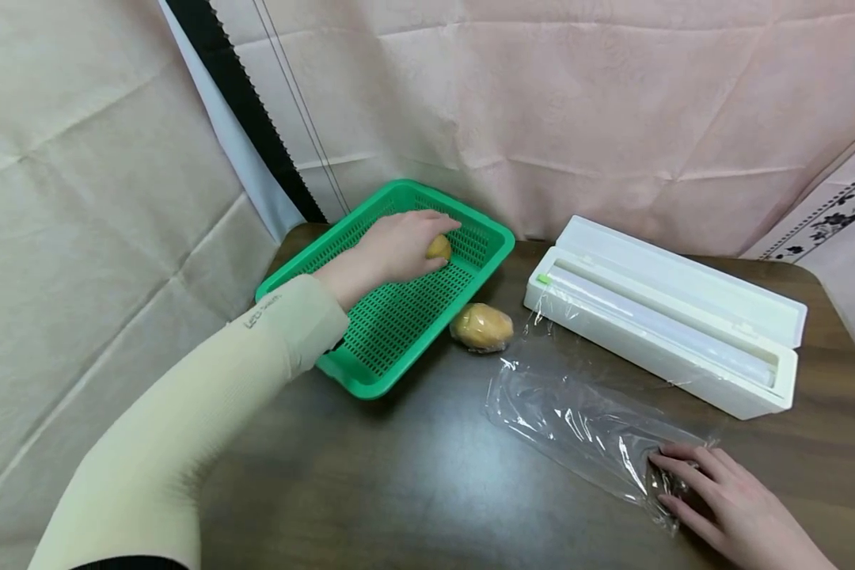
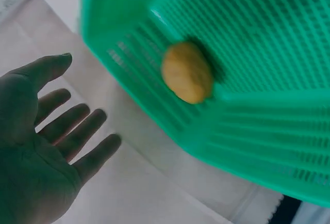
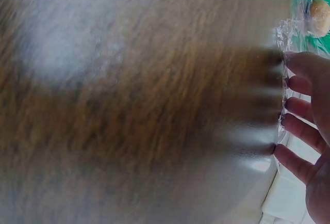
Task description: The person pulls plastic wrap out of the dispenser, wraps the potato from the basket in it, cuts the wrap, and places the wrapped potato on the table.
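Observation:
My left hand reaches over a green plastic basket, fingers extended. Inside, a yellow-brown potato shows beyond the hand in the head view. The left wrist view has the hand spread, apart from that potato. At the lower right my right hand rests its fingertips on the end of clear plastic wrap. In the right wrist view the right hand's fingers are spread along the wrap's edge. Between basket and wrap lies a potato in clear film.
A white wrap dispenser box stands at the right with its lid raised, a roll of film inside. The dark wooden table ends against a pale cloth backdrop.

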`<state>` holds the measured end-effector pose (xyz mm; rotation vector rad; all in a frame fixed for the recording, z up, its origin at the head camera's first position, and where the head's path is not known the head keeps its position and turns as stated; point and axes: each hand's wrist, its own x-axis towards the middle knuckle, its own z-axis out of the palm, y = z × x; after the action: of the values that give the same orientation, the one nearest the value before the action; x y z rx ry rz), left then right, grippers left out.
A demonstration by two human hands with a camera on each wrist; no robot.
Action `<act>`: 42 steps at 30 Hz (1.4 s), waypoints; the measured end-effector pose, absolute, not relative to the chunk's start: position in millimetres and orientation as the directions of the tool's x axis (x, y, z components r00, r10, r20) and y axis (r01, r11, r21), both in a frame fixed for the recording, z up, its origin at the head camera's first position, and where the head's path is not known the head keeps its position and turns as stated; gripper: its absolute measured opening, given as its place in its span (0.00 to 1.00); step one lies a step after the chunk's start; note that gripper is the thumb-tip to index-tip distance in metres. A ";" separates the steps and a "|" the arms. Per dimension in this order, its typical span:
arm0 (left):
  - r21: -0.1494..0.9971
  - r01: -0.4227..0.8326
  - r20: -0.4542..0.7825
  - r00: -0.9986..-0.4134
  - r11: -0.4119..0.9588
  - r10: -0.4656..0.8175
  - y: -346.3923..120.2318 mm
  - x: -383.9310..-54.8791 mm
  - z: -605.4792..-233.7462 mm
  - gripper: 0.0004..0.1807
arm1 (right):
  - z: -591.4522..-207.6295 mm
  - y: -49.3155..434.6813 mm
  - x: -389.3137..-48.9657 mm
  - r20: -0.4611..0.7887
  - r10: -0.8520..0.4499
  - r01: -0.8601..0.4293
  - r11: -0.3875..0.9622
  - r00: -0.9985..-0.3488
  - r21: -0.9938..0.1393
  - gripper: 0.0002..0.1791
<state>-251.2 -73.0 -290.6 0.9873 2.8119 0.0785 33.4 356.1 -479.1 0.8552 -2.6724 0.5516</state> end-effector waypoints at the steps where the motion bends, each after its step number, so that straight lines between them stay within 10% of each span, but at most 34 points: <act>1: 0.080 0.615 -0.140 -0.772 0.784 0.620 -73.9 -257.1 -292.1 0.35 | -479.6 356.4 33.5 0.373 -0.493 -0.600 0.753 -0.786 -0.271 0.30; 20: -0.123 0.609 -0.320 -0.772 0.783 0.550 -71.2 -327.0 -350.9 0.47 | -487.5 359.1 39.9 0.298 -0.445 -0.511 0.835 -0.845 -0.205 0.32; 42: -0.155 0.599 -0.338 -0.779 0.785 0.528 -63.7 -342.4 -381.5 0.36 | -486.5 355.6 35.6 0.305 -0.425 -0.499 0.835 -0.853 -0.232 0.33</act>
<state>-342.4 -63.7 -381.5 0.8718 2.7007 -0.3702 35.6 355.6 -486.5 0.7097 -2.7746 0.4475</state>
